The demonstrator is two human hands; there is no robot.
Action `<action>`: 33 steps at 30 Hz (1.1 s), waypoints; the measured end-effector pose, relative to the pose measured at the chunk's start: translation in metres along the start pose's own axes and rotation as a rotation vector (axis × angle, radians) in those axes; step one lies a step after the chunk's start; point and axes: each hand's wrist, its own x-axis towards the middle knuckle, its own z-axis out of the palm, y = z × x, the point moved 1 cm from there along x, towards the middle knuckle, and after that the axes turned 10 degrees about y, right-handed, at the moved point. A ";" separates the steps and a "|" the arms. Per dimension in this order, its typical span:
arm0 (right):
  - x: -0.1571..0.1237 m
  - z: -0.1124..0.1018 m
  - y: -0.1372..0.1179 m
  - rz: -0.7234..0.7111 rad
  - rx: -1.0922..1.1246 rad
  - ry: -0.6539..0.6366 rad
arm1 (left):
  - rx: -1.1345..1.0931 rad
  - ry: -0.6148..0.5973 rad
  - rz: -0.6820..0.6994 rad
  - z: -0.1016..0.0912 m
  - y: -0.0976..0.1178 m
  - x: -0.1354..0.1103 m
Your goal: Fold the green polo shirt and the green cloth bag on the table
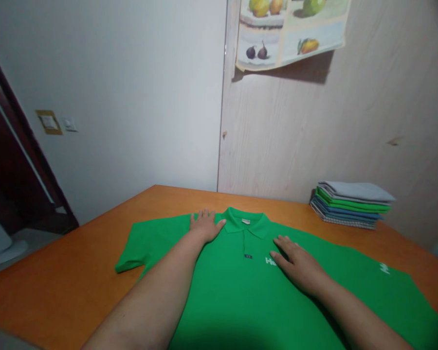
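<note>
A green polo shirt (241, 287) lies face up and spread out on an orange wooden table (76, 272), collar toward the far side. My left hand (205, 224) rests flat on the shirt's shoulder just left of the collar, fingers stretched out. My right hand (295, 262) lies flat on the chest, fingers apart, partly covering white lettering. Neither hand holds anything.
A stack of folded cloths (352, 204) in grey, green and blue sits at the table's far right by a pale wooden panel. A fruit-print cloth (288, 29) hangs above. A white wall with a light switch (69, 125) and a dark doorway (10, 175) stand to the left.
</note>
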 end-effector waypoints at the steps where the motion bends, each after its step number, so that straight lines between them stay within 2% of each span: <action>1: 0.000 0.000 0.000 -0.001 0.000 -0.001 | 0.003 -0.004 -0.003 0.000 -0.001 0.000; 8: 0.001 -0.004 -0.003 0.004 -0.022 -0.029 | 0.025 0.077 -0.109 -0.006 -0.011 0.001; 10: 0.001 -0.006 -0.005 0.004 -0.034 -0.042 | 0.018 0.121 -0.091 -0.011 -0.009 0.000; 13: 0.001 -0.008 -0.008 0.006 -0.042 -0.048 | -0.023 0.182 0.037 -0.018 0.004 -0.002; 17: 0.000 -0.007 -0.009 0.012 -0.031 -0.029 | -0.157 0.244 0.327 -0.020 0.033 -0.008; 21: 0.001 -0.007 -0.011 0.023 -0.036 -0.035 | -0.221 0.146 0.494 -0.015 0.056 -0.019; 26: 0.001 -0.010 -0.014 0.032 -0.031 -0.043 | -0.208 -0.009 0.531 -0.014 0.062 -0.025; 33: 0.000 -0.011 -0.016 0.034 -0.020 -0.028 | -0.202 -0.012 0.535 -0.014 0.061 -0.024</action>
